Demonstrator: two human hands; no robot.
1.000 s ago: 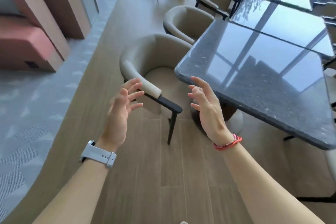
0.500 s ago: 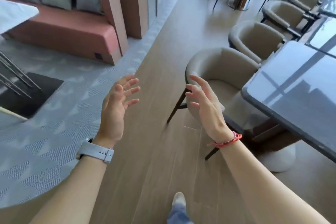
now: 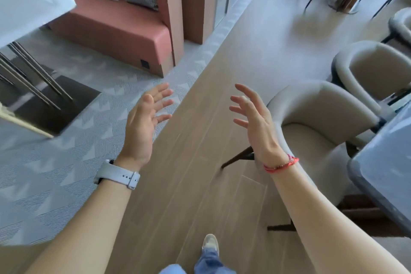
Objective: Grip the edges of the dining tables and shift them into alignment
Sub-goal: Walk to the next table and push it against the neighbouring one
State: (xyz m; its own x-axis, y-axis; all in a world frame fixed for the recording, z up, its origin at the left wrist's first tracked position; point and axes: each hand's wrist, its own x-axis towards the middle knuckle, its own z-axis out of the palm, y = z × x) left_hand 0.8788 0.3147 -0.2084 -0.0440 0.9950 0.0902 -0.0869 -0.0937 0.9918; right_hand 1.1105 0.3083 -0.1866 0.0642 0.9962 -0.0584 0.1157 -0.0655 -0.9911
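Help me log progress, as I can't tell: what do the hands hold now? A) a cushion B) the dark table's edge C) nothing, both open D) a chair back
C: the left hand and right hand hover open over the floor, touching nothing.

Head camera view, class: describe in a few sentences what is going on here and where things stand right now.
A person on the wooden floor holds both hands up, empty. The left hand and right hand have fingers spread, touching no furniture. The dark dining table sits at the right edge beside a beige chair; a white table shows upper left. No table edge is gripped yet.
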